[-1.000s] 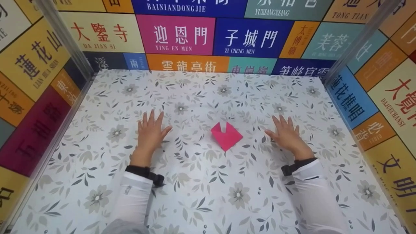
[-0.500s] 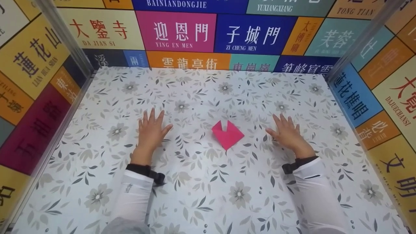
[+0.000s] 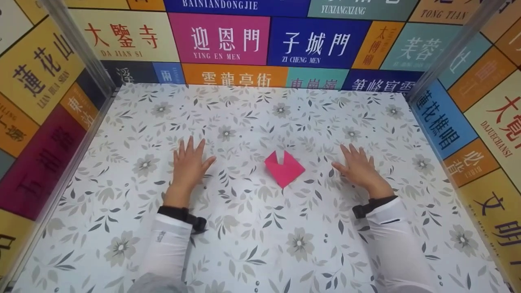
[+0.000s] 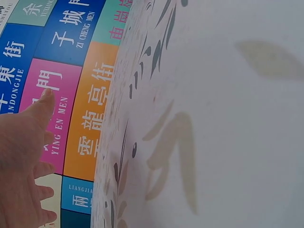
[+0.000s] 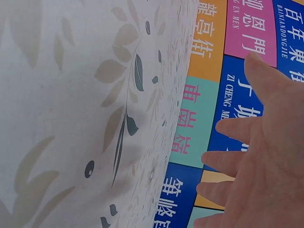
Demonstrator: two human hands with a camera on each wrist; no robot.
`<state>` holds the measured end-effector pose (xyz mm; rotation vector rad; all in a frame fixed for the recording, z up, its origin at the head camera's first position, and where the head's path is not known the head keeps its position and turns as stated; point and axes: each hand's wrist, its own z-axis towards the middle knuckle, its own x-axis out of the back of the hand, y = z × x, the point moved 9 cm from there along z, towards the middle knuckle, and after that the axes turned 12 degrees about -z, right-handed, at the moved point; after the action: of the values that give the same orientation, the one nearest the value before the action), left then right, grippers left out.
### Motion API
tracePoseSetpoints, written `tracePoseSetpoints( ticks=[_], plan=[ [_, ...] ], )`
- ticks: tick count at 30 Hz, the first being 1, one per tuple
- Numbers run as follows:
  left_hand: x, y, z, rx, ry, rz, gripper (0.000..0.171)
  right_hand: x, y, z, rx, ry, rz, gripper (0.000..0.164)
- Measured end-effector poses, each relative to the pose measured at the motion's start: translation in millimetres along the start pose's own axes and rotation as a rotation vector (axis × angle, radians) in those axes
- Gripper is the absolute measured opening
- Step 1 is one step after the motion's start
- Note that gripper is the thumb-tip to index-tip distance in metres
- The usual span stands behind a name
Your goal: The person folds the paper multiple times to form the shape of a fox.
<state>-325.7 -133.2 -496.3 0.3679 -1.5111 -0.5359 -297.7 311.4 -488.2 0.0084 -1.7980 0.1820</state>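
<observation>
A folded pink paper piece, diamond-like with a notch at its far edge, lies on the patterned table between the two hands. To its left, my left hand is palm down with fingers spread, apart from the paper. My right hand mirrors it on the right, fingers spread and holding nothing. The left wrist view shows the left hand with its thumb and fingers extended. In the right wrist view the right hand has straight, parted fingers; the pink paper is in neither wrist view.
The table wears a white covering with grey flowers and leaves. Colourful panels with lettering stand along the far edge, and similar panels line the left and right sides. Black bands circle both wrists.
</observation>
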Motion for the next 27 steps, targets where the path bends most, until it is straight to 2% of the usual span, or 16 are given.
tracePoseSetpoints(
  ticks=[6, 9, 12, 15, 18, 20, 22, 24, 27],
  plan=[
    [-1.4, 1.2, -0.2, 0.002, -0.007, 0.0, 0.069, -6, 2, -1, -0.005, -0.027, 0.003, 0.083],
    [-30.0, 42.0, 20.2, -0.119, -0.092, -0.015, 0.069, -16, 38, -55, -0.152, -0.032, 0.044, 0.083],
    [-60.7, 87.4, 32.2, -0.243, -0.178, -0.03, 0.069, -25, 68, -114, -0.298, -0.025, 0.076, 0.082],
    [-91.3, 132.9, 35.4, -0.368, -0.26, -0.044, 0.068, -36, 87, -175, -0.436, -0.023, 0.101, 0.081],
    [-118.2, 169.1, 29.5, -0.483, -0.348, -0.054, 0.067, -54, 89, -231, -0.569, -0.05, 0.207, 0.079],
    [-112.8, 152.5, 26.2, -0.474, -0.351, -0.055, 0.067, -64, 78, -218, -0.563, -0.091, 0.265, 0.077],
    [-102.1, 123.9, 20.5, -0.444, -0.353, -0.047, 0.068, -78, 60, -196, -0.541, -0.143, 0.311, 0.075],
    [-83.3, 82.5, 10.8, -0.38, -0.348, -0.035, 0.07, -91, 32, -162, -0.479, -0.189, 0.287, 0.072],
    [-48.3, 9.5, -14.2, -0.236, -0.332, -0.001, 0.073, -111, -33, -101, -0.317, -0.269, 0.19, 0.07]
  ],
)
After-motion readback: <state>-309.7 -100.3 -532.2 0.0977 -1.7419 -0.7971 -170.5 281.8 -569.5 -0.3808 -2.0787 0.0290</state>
